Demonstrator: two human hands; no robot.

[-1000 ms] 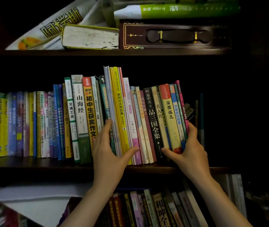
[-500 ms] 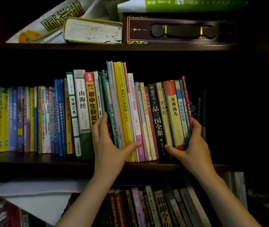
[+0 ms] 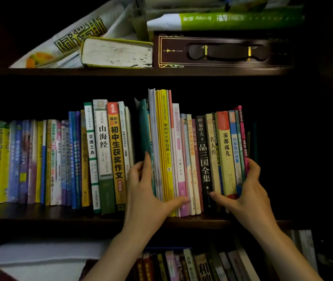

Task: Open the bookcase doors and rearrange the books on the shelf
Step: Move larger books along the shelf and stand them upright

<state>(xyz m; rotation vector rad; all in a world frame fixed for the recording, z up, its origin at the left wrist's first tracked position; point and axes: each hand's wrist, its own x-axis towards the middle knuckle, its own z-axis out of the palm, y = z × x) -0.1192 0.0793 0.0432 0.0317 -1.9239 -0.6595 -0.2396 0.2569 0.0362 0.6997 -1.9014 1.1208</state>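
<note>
Together we clasp a block of upright books [image 3: 198,159] on the middle shelf [image 3: 60,217], right of centre in the frame. Our left hand [image 3: 147,191] lies flat against the block's left side, fingers straight and running up a teal book [image 3: 144,134], with the thumb reaching across the bottom of the spines to a pink one. Our right hand [image 3: 246,191] presses the block's right side, its fingers going behind a magenta book [image 3: 241,134] at the end, while the thumb lies across the foot of the spines near a black-spined book [image 3: 203,155]. So both hands are spread, squeezing the block between palms and thumbs.

Within the block, a tall yellow book [image 3: 164,138] stands higher than its neighbours, just right of the teal one. A narrow dark gap opens between the teal book and the row of books [image 3: 50,161] that fills the left half of the shelf; that row stands upright, ending with an orange-spined book [image 3: 116,151] nearest our left hand.

On the upper shelf [image 3: 121,71] a thick book [image 3: 117,52] lies flat with its page edges towards us, beside a dark box with gold trim [image 3: 222,50]. A green and white package [image 3: 232,19] rests on top of the box. At the bottom of the frame more books [image 3: 192,264] lean on a lower shelf, with white paper [image 3: 40,254] to their left.
</note>
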